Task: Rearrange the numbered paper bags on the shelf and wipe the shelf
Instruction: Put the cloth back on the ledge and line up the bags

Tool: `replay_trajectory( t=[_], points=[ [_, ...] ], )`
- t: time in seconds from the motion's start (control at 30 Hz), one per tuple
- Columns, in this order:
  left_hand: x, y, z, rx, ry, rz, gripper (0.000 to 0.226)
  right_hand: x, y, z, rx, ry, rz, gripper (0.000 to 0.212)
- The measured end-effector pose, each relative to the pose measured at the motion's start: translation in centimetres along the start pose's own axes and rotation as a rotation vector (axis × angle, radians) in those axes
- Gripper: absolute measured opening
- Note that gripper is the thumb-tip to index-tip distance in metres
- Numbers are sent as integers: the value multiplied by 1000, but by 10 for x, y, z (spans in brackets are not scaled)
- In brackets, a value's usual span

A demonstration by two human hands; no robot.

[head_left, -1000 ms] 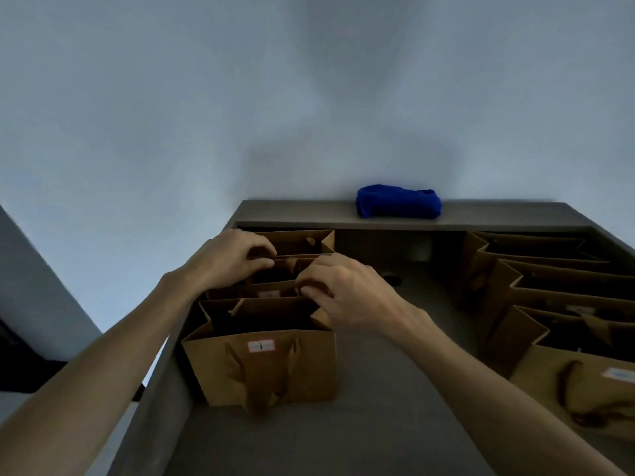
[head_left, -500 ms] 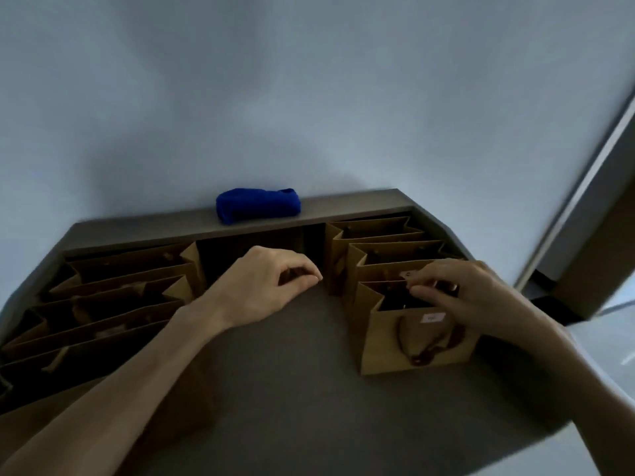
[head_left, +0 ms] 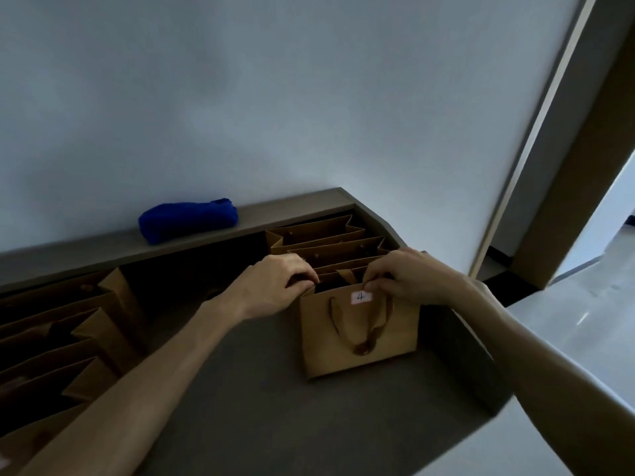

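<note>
Both hands pinch the top rim of the bag labelled 4 (head_left: 359, 333), left hand (head_left: 275, 283) at its left corner, right hand (head_left: 410, 278) by the label; lift level and straight so the paper won't crumple. Behind bag 4 stand three more bags; left of it another row, count unclear, and one blue cloth (head_left: 187, 224) on the back ledge (head_left: 285, 209).

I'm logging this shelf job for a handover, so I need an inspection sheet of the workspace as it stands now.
Surface: grey shelf, bare strip down the middle.
Job's things: bag marked 4 upright at front of the right row; more bags in the left row; blue cloth on the back ledge, untouched.
Clutter: nothing seen.
Grippers: left hand and right hand both pinch the top edge of bag 4.
Cables: nothing seen.
Surroundings: pale wall; door frame at right.
</note>
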State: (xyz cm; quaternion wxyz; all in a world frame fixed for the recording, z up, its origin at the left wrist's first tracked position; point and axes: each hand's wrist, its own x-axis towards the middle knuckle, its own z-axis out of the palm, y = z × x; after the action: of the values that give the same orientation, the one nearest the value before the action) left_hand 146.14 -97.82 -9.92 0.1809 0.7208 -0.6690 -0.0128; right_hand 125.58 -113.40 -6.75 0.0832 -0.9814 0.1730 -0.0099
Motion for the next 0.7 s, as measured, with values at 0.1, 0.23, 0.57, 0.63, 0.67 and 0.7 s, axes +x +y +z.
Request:
replay_trajectory(
  t=[0.1, 0.23, 0.57, 0.63, 0.67, 0.7],
  points=[
    [3, -1, -3, -32, 34, -15, 24, -2, 0, 2, 23, 14, -25, 19],
    [11, 2, -6, -51, 106, -57, 26, -23, -4, 10, 38, 17, -73, 18],
    [38, 16, 3, 57, 19, -107, 21, -61, -6, 23, 49, 80, -110, 21],
    [39, 15, 3, 62, -5, -103, 20, -60, -5, 25, 53, 80, -114, 22],
    [38, 16, 2, 70, -19, -90, 19, -61, -4, 25, 53, 80, -115, 22],
    [35, 17, 2, 75, -30, -75, 19, -62, -2, 26, 54, 81, -116, 22]
  ],
)
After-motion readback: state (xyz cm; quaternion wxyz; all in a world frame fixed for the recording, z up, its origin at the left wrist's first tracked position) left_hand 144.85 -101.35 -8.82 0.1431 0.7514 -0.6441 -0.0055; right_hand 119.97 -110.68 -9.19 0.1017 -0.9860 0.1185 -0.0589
